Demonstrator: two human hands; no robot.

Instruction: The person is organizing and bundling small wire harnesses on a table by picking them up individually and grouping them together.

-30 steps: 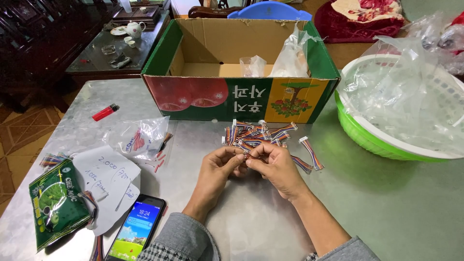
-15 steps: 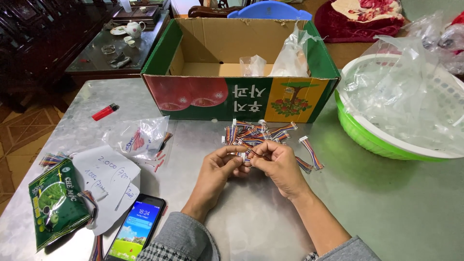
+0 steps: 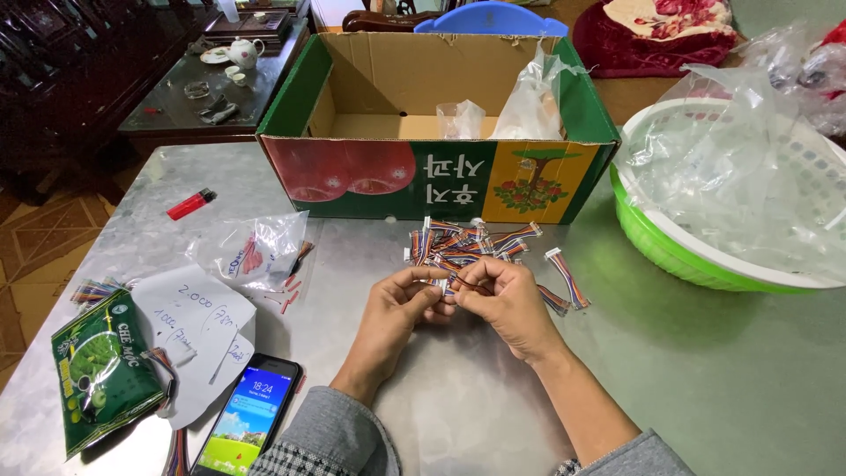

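A pile of short multicoloured wire connectors [image 3: 463, 244] lies on the grey table in front of a cardboard box. My left hand [image 3: 398, 310] and my right hand [image 3: 504, 304] meet just below the pile, fingertips together, pinching one small wire connector [image 3: 451, 283] between them. A single loose connector [image 3: 564, 276] rests to the right of my right hand.
An open green cardboard box [image 3: 436, 181] holds clear plastic bags. A green-and-white basket [image 3: 696, 256] full of clear bags stands at the right. At the left lie a clear bag [image 3: 251, 251], paper notes [image 3: 198, 322], a green packet [image 3: 97, 370], a phone [image 3: 248, 425] and a red lighter [image 3: 190, 204].
My hands have stayed just below the pile, with only small finger movements on the connector. Nothing else has moved.
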